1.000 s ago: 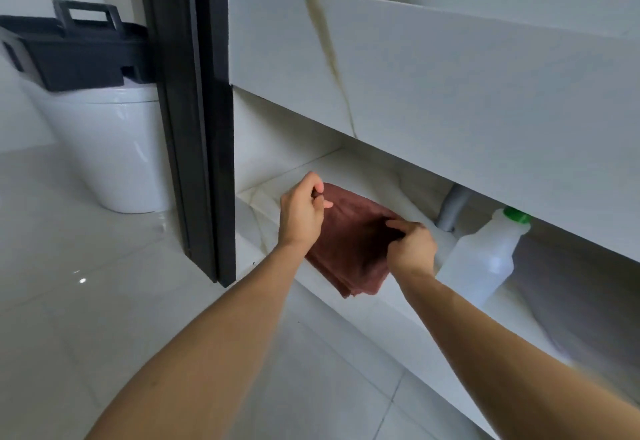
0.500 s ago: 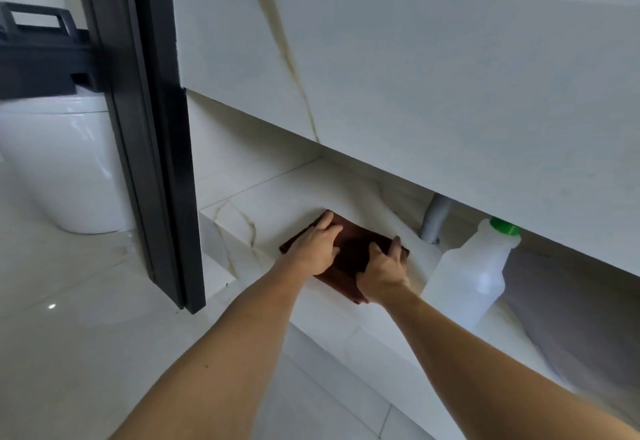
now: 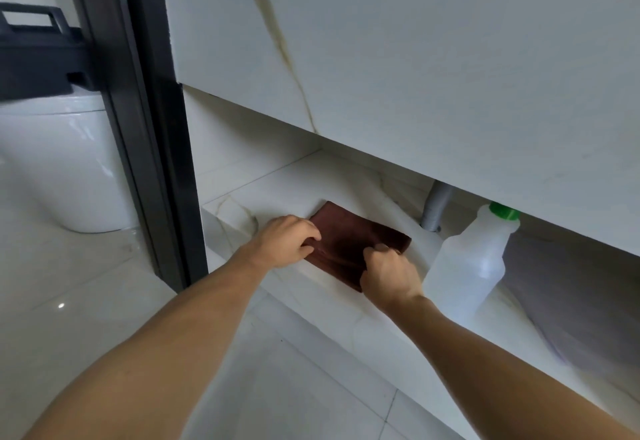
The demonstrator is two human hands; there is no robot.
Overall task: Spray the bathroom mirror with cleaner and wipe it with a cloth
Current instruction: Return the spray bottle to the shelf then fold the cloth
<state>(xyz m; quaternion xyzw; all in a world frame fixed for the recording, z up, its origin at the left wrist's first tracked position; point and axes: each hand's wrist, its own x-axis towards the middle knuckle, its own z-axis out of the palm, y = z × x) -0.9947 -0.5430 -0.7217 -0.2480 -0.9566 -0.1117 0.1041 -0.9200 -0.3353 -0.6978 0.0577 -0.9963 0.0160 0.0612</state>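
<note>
marble shelf (image 3: 277, 180), brown cloth (image 3: 353, 235), bottle (image 3: 467, 266)

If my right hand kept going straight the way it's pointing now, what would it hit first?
Probably more of the folded brown cloth that the right hand already grips at its near edge. Past the cloth, the line seems to head for the grey drain pipe or the back wall, though depth is hard to judge.

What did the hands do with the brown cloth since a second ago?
Both hands lowered the folded brown cloth from the air onto the marble shelf. The left hand and right hand now hold its near edges against the shelf. The white bottle beside it stayed put.
</note>
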